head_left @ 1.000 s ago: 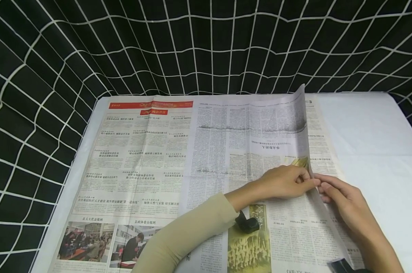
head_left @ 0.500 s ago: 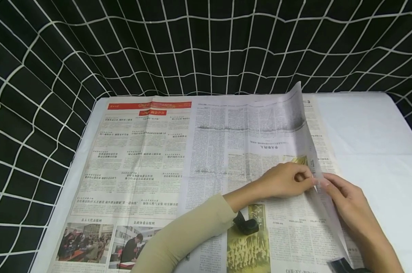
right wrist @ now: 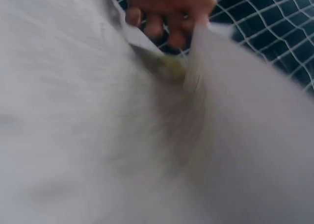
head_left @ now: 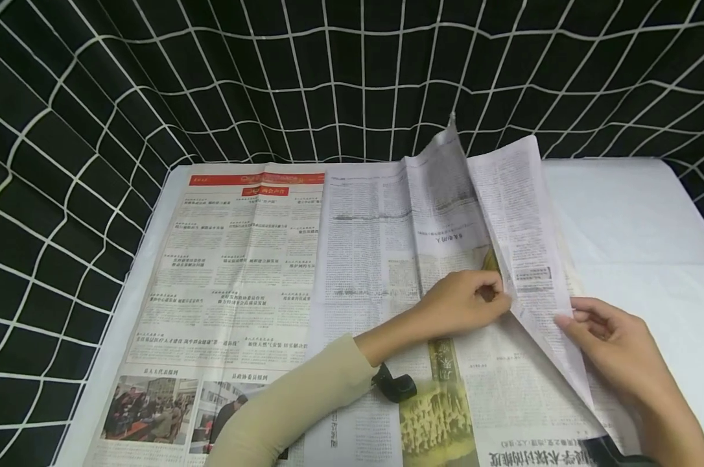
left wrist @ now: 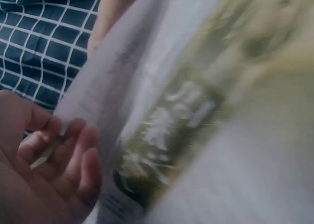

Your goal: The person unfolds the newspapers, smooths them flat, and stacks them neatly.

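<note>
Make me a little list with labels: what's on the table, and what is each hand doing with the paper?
Thing on table: a big newspaper spread open on a white table.
Raised part: one page stands up in a peak, a second sheet slopes down to the right.
Left hand: pinches the raised page's edge, fingers curled.
Right hand: grips the sloping sheet's edge.
Sleeve: beige sleeve on the left arm.
Behind: black cloth with white grid lines.
Wrist views: blurred, only paper and fingers show.
</note>
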Demonstrator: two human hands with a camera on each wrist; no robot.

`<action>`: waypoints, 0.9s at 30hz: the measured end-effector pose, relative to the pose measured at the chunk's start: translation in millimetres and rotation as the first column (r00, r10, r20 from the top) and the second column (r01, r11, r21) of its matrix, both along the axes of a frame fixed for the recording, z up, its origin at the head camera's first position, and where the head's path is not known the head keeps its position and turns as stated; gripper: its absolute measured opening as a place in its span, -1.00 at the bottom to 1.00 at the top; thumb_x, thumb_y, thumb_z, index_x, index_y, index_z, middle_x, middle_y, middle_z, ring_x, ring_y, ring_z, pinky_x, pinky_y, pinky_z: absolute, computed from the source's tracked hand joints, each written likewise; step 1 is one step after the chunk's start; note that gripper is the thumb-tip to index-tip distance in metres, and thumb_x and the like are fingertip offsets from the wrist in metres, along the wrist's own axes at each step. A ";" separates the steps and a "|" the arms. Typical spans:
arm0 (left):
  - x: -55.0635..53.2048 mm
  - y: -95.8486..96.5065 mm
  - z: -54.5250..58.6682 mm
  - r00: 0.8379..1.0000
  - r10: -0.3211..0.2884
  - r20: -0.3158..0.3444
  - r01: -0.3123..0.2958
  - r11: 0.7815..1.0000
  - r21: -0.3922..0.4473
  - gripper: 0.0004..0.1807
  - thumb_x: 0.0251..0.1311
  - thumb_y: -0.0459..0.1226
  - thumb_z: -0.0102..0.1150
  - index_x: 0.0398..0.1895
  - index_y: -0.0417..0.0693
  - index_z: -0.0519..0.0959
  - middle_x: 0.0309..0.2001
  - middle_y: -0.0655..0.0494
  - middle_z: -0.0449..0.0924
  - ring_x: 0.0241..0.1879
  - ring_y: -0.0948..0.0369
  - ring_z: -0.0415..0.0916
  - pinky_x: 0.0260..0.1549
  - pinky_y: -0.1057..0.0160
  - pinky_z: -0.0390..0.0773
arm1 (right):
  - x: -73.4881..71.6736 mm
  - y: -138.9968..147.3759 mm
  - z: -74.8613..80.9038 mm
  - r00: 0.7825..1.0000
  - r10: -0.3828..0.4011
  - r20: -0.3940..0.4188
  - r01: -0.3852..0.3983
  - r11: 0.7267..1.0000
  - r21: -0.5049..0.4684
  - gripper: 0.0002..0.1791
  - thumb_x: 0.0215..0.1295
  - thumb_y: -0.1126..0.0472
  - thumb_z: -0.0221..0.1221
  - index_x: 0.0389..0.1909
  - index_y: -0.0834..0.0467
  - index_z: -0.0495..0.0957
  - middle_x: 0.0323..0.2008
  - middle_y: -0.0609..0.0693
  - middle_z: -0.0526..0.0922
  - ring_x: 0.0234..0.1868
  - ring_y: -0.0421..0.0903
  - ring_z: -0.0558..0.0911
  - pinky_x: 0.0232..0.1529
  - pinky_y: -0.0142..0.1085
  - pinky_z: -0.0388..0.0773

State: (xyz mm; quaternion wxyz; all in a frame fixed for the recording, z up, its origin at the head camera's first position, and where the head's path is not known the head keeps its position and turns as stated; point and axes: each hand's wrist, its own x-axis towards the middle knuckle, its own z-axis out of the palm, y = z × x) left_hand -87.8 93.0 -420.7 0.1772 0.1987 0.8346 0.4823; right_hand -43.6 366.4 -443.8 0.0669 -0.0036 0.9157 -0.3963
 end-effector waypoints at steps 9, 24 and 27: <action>-0.4 -46.0 10.4 0.979 0.205 0.002 -0.200 0.954 0.222 -0.82 0.52 -0.22 0.14 -0.28 -0.07 0.61 -0.45 0.13 0.66 -0.51 0.37 0.54 -0.54 0.48 0.46 | -8.0 11.0 -8.8 0.985 0.047 0.167 -0.017 0.984 -0.180 -0.57 0.52 0.15 0.28 0.32 0.08 0.48 -0.26 -0.42 0.73 -0.32 -0.28 0.78 -0.35 -0.36 0.71; 37.4 -169.5 47.6 0.904 0.262 0.338 -0.417 0.715 0.561 -0.90 0.24 -0.48 0.05 -0.38 -0.23 0.55 -0.25 -0.03 0.74 -0.42 0.33 0.62 -0.42 0.38 0.65 | -3.1 14.6 -4.8 0.987 0.018 0.161 -0.016 1.000 -0.009 -0.44 0.64 0.09 0.11 0.33 0.50 0.41 -0.39 -0.44 0.70 -0.46 -0.23 0.75 -0.47 -0.32 0.68; 45.4 -196.2 45.4 0.875 0.315 0.367 -0.479 0.675 0.562 -0.75 0.21 -0.50 0.09 -0.54 -0.04 0.38 -0.47 0.23 0.59 -0.50 0.37 0.48 -0.46 0.43 0.53 | -3.8 13.2 -3.9 0.989 -0.004 0.148 0.004 1.000 0.000 -0.46 0.65 0.04 0.09 0.26 0.49 0.47 -0.40 -0.43 0.70 -0.48 -0.21 0.74 -0.49 -0.32 0.66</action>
